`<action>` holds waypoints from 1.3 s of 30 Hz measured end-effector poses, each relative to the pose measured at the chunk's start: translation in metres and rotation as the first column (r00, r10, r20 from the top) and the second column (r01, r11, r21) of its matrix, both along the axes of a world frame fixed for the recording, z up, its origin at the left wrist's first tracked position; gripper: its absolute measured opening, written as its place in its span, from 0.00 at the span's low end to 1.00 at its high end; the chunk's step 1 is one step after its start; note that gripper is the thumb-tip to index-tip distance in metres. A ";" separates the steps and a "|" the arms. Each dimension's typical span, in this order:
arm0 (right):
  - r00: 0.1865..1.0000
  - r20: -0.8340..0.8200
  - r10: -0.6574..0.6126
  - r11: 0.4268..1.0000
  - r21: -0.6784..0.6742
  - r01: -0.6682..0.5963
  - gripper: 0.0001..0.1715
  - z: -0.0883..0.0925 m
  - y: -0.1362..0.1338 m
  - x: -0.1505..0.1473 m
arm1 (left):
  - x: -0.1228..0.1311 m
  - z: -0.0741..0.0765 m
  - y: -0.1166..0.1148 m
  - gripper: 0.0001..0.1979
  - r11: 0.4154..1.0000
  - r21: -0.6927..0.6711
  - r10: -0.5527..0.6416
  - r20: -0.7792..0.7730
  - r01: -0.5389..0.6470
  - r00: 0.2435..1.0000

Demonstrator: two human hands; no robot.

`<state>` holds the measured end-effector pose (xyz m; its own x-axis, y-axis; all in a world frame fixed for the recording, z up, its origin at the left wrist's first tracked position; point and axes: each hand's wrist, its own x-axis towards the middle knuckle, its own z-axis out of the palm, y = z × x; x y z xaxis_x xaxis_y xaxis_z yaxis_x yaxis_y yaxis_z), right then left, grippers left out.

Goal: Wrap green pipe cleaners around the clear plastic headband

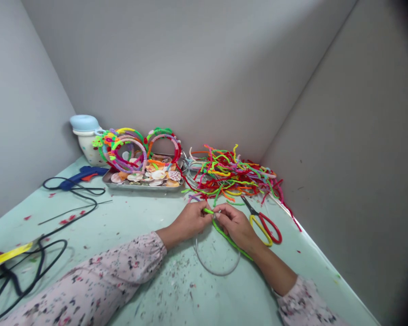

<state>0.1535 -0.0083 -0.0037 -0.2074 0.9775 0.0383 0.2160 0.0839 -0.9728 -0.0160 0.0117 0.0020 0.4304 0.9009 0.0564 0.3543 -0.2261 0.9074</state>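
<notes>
Pinching a soft, light green pipe cleaner [227, 237] between their fingertips, the left hand [190, 222] and right hand [236, 225] hold it close together over a thin pale headband [218, 275] on the tabletop [177, 294]; its bendy wire grips easily anywhere along the fuzz.

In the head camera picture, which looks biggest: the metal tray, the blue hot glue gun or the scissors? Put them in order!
1. The metal tray looks largest.
2. The blue hot glue gun and the scissors look about alike, so I won't rank them. The scissors sit nearer the camera.
</notes>
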 end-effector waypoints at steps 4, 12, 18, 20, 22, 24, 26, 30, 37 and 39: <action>1.000 0.006 0.007 1.000 0.007 -0.007 0.11 0.000 0.000 0.000 | 0.000 0.003 -0.001 0.07 0.999 0.039 0.014 -0.016 -0.013 1.000; 0.999 0.036 0.013 1.000 0.021 -0.014 0.10 -0.003 0.000 0.001 | 0.001 0.002 -0.001 0.05 0.994 0.103 0.039 -0.017 -0.037 0.999; 0.999 0.046 0.017 0.999 0.034 -0.019 0.09 -0.003 0.000 0.002 | 0.001 0.001 -0.002 0.04 0.996 0.082 0.028 -0.008 -0.027 1.000; 0.999 0.043 0.018 0.999 0.028 -0.019 0.09 -0.003 0.000 0.002 | 0.001 0.001 -0.002 0.04 0.997 0.070 0.025 0.000 -0.025 1.000; 0.999 0.040 0.014 1.000 0.025 -0.015 0.09 -0.003 0.000 0.002 | 0.001 0.000 -0.002 0.03 0.997 0.067 0.024 0.003 -0.024 1.000; 0.999 0.037 0.013 1.000 0.025 -0.014 0.09 -0.003 0.000 0.002 | 0.002 -0.001 -0.002 0.03 0.997 0.075 0.021 0.002 -0.021 1.000; 0.999 0.030 0.014 1.000 0.025 -0.015 0.09 -0.003 0.001 0.002 | 0.002 -0.002 -0.001 0.03 0.996 0.082 0.019 -0.002 -0.019 1.000; 1.000 -0.005 0.016 1.000 0.012 -0.016 0.09 0.000 0.000 0.002 | 0.001 -0.002 -0.001 0.05 0.995 0.093 0.028 -0.016 -0.026 0.999; 0.999 -0.043 -0.003 1.000 -0.028 0.002 0.09 0.001 0.001 0.002 | -0.001 0.003 -0.002 0.06 0.988 0.153 0.035 -0.015 -0.032 0.999; 0.999 -0.035 -0.005 1.000 -0.025 0.004 0.09 0.001 0.001 0.002 | 0.000 0.003 -0.002 0.07 0.989 0.145 0.040 -0.003 -0.039 0.999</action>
